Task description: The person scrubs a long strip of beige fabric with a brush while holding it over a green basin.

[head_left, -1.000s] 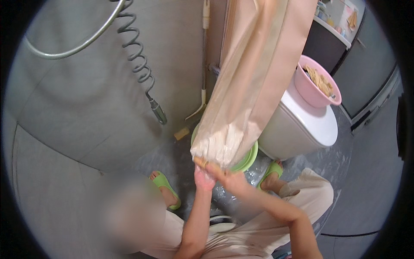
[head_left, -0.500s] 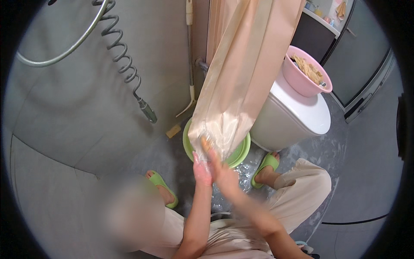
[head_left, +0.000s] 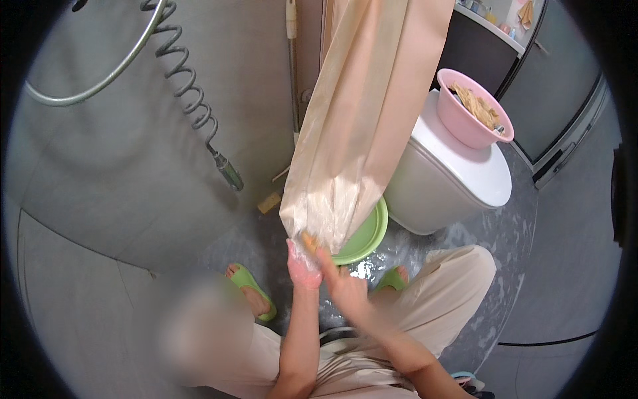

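A long peach curtain [head_left: 362, 133] hangs down in front of me, its lower end wet and shiny. My left hand [head_left: 304, 267] is closed at the bottom corner of the curtain, with white suds on the palm and cloth. In my right hand [head_left: 344, 284] is a small tan scrubbing brush [head_left: 308, 241], pressed against the wet cloth beside the left hand. The fingers wrapped on the brush are partly blurred. Under the curtain's end stands a light green basin [head_left: 381, 229], its left part hidden by the fabric.
A white toilet [head_left: 425, 183] stands to the right, with a pink basin [head_left: 468, 126] of tan cloth on its lid. At left hang a coiled hose [head_left: 188, 86] and sprayer [head_left: 229, 171]. A long-handled pole [head_left: 293, 80] leans by the wall; a yellowish block [head_left: 269, 203] lies below.
Both hands have moved left and slightly toward me, drawing the curtain's lower end along. The brush has shifted down and left on the cloth. My right knee has moved inward.
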A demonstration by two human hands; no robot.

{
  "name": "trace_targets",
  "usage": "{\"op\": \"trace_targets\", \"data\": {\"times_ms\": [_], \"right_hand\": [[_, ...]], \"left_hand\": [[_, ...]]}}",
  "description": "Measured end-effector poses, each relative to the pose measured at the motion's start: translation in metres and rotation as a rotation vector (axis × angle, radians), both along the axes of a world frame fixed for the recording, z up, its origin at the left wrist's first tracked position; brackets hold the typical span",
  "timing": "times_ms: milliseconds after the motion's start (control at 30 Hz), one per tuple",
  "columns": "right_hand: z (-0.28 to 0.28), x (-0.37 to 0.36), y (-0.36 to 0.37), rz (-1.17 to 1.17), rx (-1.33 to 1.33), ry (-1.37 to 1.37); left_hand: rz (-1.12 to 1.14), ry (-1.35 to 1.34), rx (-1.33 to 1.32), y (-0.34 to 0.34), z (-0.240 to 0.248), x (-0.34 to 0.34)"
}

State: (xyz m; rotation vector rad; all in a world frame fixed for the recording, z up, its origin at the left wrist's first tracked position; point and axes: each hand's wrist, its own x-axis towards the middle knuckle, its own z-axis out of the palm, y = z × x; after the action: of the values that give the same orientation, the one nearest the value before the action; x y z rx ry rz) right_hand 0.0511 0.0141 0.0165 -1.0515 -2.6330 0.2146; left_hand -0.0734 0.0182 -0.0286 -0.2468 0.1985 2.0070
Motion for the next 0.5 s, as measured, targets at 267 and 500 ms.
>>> {"op": "trace_targets", "data": {"times_ms": [267,500], "right_hand": [[0.000,0.018,-0.018,0.046,-0.068,-0.062],[-0.011,0.012,0.030,-0.141,0.010,0.008]], "left_hand": [[-0.005,0.083,-0.048,0.003,-0.001,0.002],[-0.029,-0.042,0.085,0.009,0.006,0.009]]}}
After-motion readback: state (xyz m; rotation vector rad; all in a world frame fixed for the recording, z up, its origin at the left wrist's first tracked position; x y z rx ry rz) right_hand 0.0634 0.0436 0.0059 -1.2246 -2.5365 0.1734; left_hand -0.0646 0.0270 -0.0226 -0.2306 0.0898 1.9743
